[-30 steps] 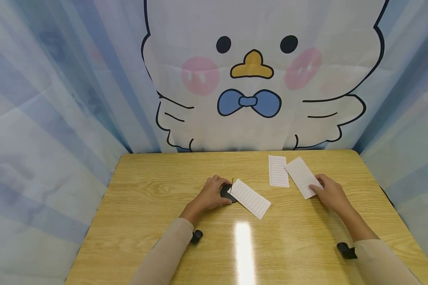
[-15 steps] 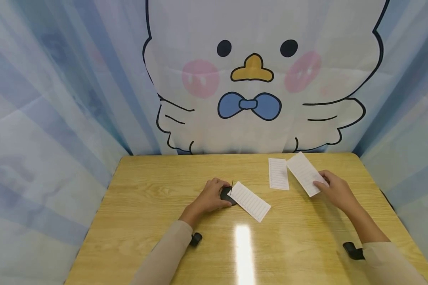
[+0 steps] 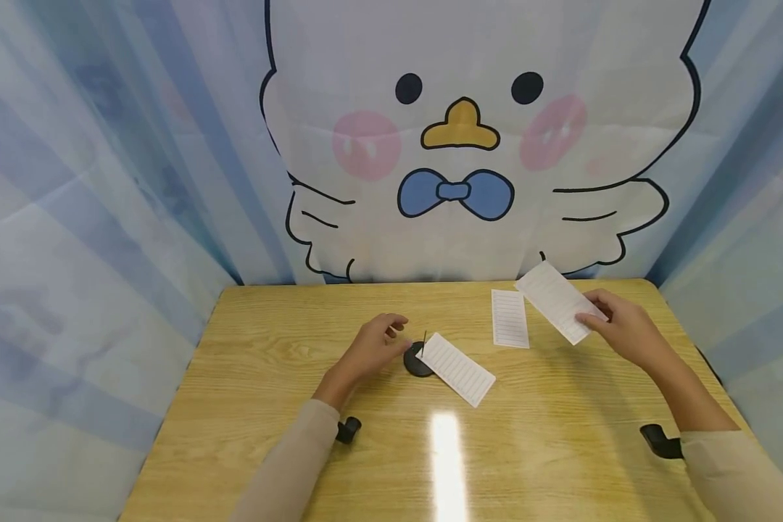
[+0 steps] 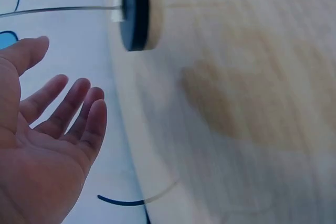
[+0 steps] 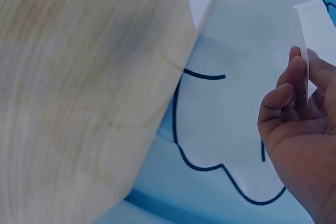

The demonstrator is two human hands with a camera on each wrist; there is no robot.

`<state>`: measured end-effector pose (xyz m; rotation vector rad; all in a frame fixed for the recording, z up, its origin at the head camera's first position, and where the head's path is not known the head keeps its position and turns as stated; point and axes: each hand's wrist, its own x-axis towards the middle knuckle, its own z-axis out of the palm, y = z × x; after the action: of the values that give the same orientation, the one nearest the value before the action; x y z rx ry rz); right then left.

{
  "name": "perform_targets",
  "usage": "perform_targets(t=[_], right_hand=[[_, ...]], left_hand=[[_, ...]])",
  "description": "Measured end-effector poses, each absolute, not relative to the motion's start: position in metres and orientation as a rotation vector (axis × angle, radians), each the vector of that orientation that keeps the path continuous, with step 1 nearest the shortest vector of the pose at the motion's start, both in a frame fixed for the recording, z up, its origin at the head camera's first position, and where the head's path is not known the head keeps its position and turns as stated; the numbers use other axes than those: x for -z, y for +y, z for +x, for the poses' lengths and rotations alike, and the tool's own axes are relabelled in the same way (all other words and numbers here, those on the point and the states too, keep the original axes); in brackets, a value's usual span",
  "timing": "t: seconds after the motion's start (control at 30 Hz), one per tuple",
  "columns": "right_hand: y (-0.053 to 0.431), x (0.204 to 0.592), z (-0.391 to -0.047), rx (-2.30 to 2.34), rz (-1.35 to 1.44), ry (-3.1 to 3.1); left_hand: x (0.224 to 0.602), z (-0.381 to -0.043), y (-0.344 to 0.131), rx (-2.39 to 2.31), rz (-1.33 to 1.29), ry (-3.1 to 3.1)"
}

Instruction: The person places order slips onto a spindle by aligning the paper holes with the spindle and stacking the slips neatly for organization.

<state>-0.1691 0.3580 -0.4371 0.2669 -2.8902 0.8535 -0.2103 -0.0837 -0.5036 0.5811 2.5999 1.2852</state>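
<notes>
A receipt spike with a round black base (image 3: 417, 360) and a thin upright rod stands mid-table. One corner of a lined paper slip (image 3: 460, 370) lies over that base, at the rod. My left hand (image 3: 373, 349) hovers just left of the base, fingers loosely extended and holding nothing; the left wrist view shows its palm (image 4: 47, 156) apart from the black base (image 4: 135, 11). Between thumb and fingers my right hand (image 3: 623, 330) pinches white lined paper (image 3: 557, 301) above the table's right side. From the right wrist, the paper (image 5: 317, 30) appears nearly edge-on; whether it is several sheets I cannot tell.
Another lined slip (image 3: 510, 319) lies flat near the table's back edge, left of the held paper. The wooden table (image 3: 267, 406) meets a curtain (image 3: 457, 246) with a cartoon bird behind it. Curtains also hang at both sides.
My left hand has let go of the black base and drawn back to the left. The right hand has risen and moved right with its paper, which now tilts more.
</notes>
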Motion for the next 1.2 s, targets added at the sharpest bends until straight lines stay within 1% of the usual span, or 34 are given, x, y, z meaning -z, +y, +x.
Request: perform_targets(t=[0.13,0.37,0.77,0.93,1.2], right_hand=[[0.354,0.423,-0.173,-0.843,0.299,-2.883],[0.343,0.404,-0.178,-0.855,0.362,-2.899],[0.318,0.378,-0.179,-0.848,0.459,-2.873],[0.305,0.369,-0.179,-0.851,0.532,-2.841],[0.290,0.363,-0.179,-0.856,0.587,-2.840]], left_hand=[[0.488,-0.215,-0.085,-1.300,0.596,2.664],[0.455,-0.224,-0.078,-1.331,0.715,2.775],[0.400,-0.231,-0.048,-1.412,0.930,2.783],[0.386,-0.233,-0.029,-1.438,0.995,2.766],[0.377,-0.235,-0.010,-1.498,0.995,2.749]])
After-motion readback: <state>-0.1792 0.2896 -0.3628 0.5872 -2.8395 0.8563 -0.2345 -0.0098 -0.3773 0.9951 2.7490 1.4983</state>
